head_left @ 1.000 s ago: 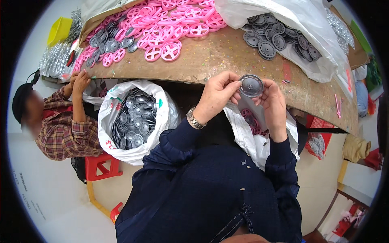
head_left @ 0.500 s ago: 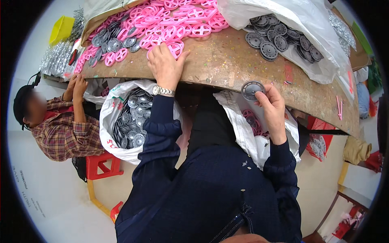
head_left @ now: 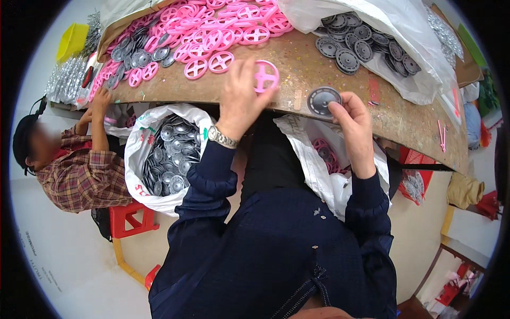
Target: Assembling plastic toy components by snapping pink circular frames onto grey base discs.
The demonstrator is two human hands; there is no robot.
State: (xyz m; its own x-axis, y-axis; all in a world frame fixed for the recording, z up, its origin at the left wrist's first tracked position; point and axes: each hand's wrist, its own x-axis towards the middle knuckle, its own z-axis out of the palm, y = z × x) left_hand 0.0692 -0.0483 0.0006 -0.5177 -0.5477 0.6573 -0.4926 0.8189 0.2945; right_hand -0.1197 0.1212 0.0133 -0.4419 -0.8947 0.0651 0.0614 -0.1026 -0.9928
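Between the thumb and fingers of my left hand (head_left: 241,101) is a pink spoked ring (head_left: 265,76), raised over the table edge. My right hand (head_left: 355,127) pinches a dark grey plastic disc (head_left: 322,101) by its right rim, its round face showing. The two pieces are apart, the disc to the right of the ring. Beyond my left hand lies a heap of pink spoked rings (head_left: 212,40), with two loose ones at its near side. Grey discs (head_left: 345,42) are piled on the table at the far right.
A white sack (head_left: 133,175) full of grey discs stands below the table at my left. Another sack (head_left: 305,151) with pink rings is before my right arm. A co-worker (head_left: 79,165) sits at the left by a red stool (head_left: 130,223). White plastic (head_left: 419,69) spreads across the right.
My left hand has lifted a pink ring from the heap and drawn it right and nearer. The disc in my right hand has shifted slightly left and away from me.
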